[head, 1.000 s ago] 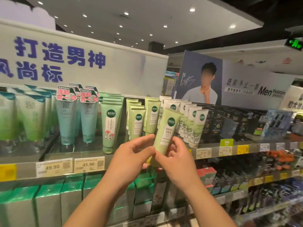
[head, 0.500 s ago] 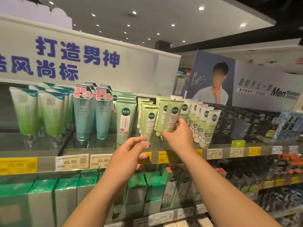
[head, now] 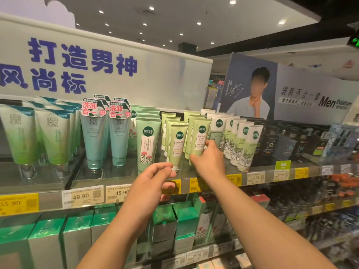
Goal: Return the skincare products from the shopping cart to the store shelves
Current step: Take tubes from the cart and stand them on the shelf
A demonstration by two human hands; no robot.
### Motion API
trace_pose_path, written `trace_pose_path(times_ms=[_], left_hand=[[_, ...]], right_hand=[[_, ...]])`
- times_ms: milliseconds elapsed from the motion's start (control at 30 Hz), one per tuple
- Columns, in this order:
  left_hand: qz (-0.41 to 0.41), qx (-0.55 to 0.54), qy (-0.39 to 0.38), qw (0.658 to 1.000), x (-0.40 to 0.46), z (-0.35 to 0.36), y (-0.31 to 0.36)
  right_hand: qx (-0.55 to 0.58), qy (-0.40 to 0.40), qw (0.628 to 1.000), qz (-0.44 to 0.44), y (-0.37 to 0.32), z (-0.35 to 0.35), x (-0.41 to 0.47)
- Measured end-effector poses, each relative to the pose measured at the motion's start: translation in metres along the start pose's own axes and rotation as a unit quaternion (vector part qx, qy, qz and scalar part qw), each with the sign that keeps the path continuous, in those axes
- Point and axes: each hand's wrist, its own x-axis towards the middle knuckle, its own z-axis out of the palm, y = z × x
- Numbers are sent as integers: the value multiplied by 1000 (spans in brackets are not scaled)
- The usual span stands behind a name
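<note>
I am setting the pale green tube (head: pixel 199 141) into its row on the top shelf (head: pixel 124 174), a little back from the front edge and about midway along the stretch I can see. My right hand (head: pixel 208 159) is gripping it low down, thumb at its lower left and fingers (head: pixel 210 145) curled round its right side, clamped on the tube. It is standing cap-down, leaning slightly, and I cannot tell whether the cap is fully resting on the shelf, since my hand is hiding its base.

My left hand (head: pixel 153 180) is hovering in front of the shelf's front edge, just below the neighbouring tube (head: pixel 177 149). Its fingers are loosely curled and holding nothing; I cannot tell whether the fingertips are brushing that tube's white cap.

The main risk, as I am judging it, is toppling. These tubes are tall, balanced on small caps and packed close, so letting go while mine is leaning could send it into the neighbouring tube on its left or the white leaf-print tubes (head: pixel 245 149) on its right, and one falling could knock over others. The neighbouring tube is standing closest to the front edge, so a nudge from either hand could tip it off the shelf towards the green boxes (head: pixel 79 235) below. Drawing my right hand back is also risky: the fingers are wedged between my tube and the white ones, and could drag one forward. The shelf looks smooth and glossy, so a cap could slide.
</note>
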Motion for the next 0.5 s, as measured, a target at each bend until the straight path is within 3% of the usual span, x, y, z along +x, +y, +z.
trace_pose_path(times_ms=[233, 500], left_hand=[[0, 3, -7, 1000, 1, 0, -3], [4, -14, -27, 1000, -3, 4, -7]], right_hand=[[14, -15, 1000, 13, 8, -5, 2], [95, 49, 994, -37, 23, -23, -46]])
